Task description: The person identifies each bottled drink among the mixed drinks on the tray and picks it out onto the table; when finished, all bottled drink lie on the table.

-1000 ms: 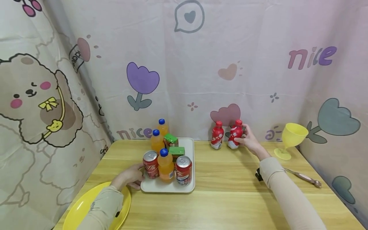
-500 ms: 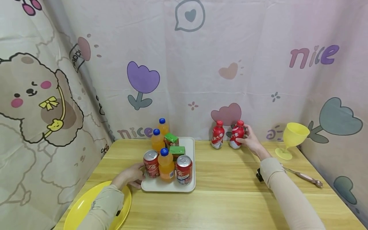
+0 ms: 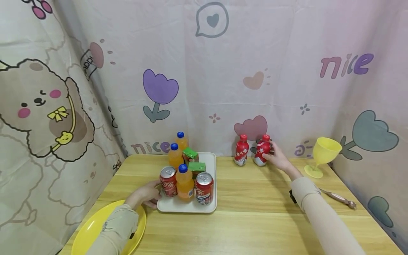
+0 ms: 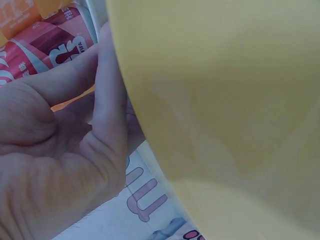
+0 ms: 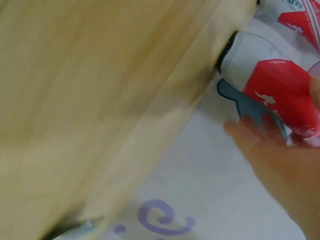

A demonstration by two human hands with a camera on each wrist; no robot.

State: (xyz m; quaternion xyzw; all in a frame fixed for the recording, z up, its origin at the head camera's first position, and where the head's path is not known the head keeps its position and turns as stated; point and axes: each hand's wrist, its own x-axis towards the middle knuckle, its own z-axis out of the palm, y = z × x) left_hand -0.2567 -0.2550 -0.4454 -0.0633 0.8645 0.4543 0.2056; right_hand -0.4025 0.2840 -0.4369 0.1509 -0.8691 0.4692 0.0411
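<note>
My left hand pinches the near left edge of a white tray; in the left wrist view, the thumb and a finger meet its pale edge beside a red can. Red cola cans, orange drink bottles with blue caps and green-topped drink cartons stand on the tray. My right hand holds a small red-and-white bottle at the back of the table, one fingertip on its front. In the right wrist view, the lower fingers extend past its side. A matching bottle stands just left of it.
A yellow plate lies under the left forearm. At the right are a yellow goblet and a brown-handled utensil. A patterned curtain hangs behind the wooden table.
The right-hand bottle has come from a slight tilt to standing more upright beside its match. The right forearm has shifted slightly to the right. The left hand stays at the tray.
</note>
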